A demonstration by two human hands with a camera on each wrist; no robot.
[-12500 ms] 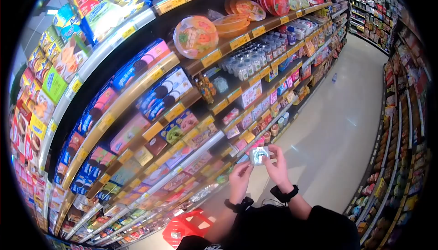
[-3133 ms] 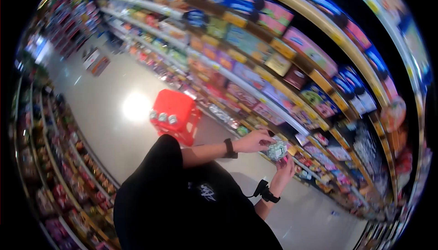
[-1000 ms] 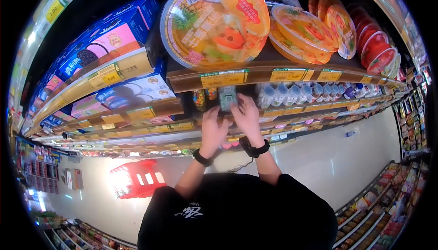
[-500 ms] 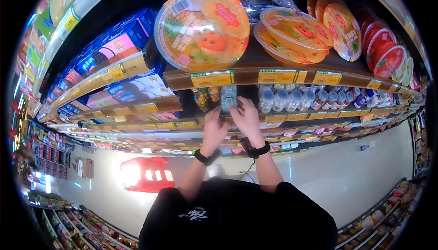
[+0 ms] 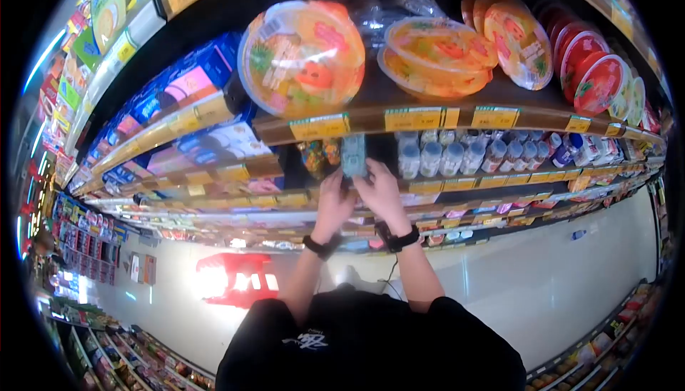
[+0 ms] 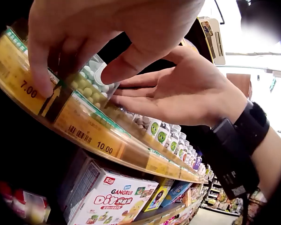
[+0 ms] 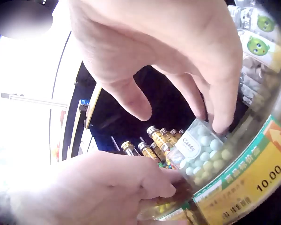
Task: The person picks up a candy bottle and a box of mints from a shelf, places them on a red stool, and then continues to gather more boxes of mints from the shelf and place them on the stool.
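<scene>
At the shelf (image 5: 399, 118) edge, just above the price strip (image 7: 246, 176), I have the candy box (image 7: 202, 149) nearly in its slot. It's a small clear box full of pale round sweets, tipped a little, its lower corner about level with the strip's top. My right hand (image 7: 164, 51) comes down on it from above with the fingertips (image 7: 221, 123) pressing its top and far side, thumb hanging free. My left hand (image 6: 107, 33) has it from the other side; the left wrist view shows that thumb (image 6: 126, 63) and the fingers curled around the box, so that hand does the real holding while the right one steers.

To do this well, I think I should keep the box square to the shelf front, lift its lower edge clear of the strip so it doesn't catch, then slide it straight back. Little brown bottles (image 7: 152, 140) stand close behind on the left side, and white bottles with green faces (image 6: 161, 133) crowd the right side, so the gap looks narrow. A push at an angle could knock either row. Better to ease it in with the left pinch, right fingertips only guiding, and loosen once it sits flat.
</scene>
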